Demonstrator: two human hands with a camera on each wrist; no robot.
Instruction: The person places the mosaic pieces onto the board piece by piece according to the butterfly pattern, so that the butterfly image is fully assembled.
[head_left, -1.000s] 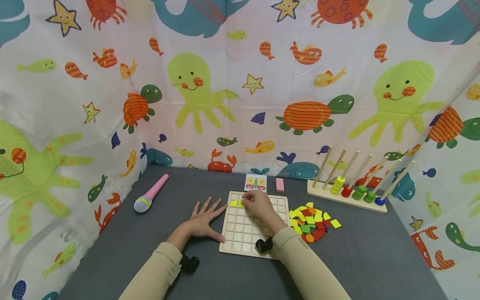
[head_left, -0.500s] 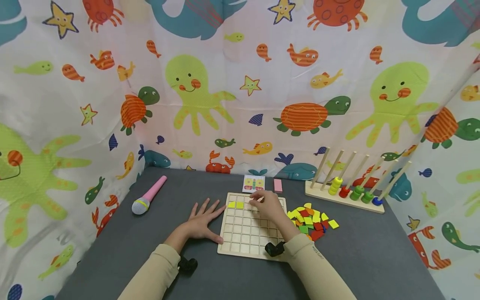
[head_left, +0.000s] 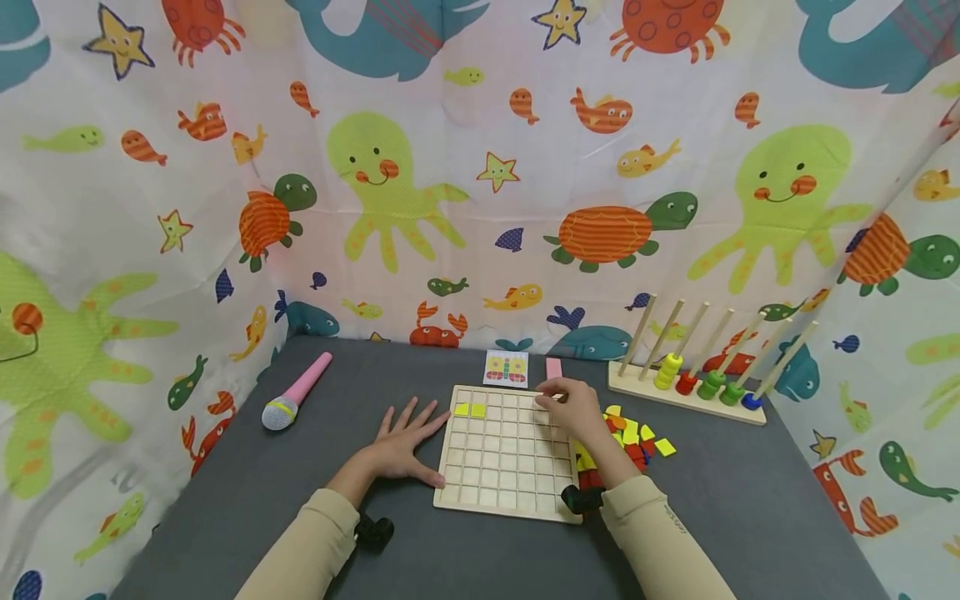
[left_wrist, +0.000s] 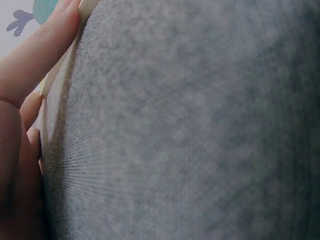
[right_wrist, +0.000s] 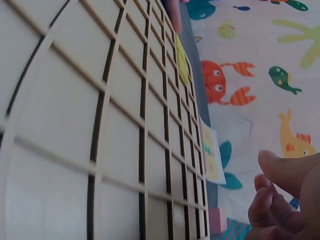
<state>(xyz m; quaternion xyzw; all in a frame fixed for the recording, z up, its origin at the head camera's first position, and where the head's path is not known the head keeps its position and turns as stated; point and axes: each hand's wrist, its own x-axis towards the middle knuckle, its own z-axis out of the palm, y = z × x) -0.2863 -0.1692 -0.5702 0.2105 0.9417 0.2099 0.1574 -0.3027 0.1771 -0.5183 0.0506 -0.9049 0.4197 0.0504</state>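
A wooden grid board [head_left: 498, 458] lies on the dark grey table. Two yellow tiles [head_left: 477, 410] sit side by side in its second row, near the left edge. My left hand [head_left: 401, 450] rests with fingers spread beside the board, thumb at its left edge; in the left wrist view, the thumb [left_wrist: 40, 60] lies along the wooden rim. Over the board's top right corner is my right hand [head_left: 576, 410], its fingers loosely bent. The right wrist view shows no tile between thumb and fingers [right_wrist: 272, 200]. My right forearm partly covers a pile of coloured tiles [head_left: 630, 433].
Behind the board lie a small pattern card [head_left: 506, 368] and a pink block [head_left: 553, 367]. A peg stand [head_left: 622, 379] with coloured rings is at the back right. On the left lies a pink toy microphone [head_left: 303, 383]. A printed sea-animal curtain [head_left: 465, 192] hangs behind the table.
My right hand has let go of the second yellow tile in the grid and moved right across the board to its top right corner. My left hand stays at the board's left edge.
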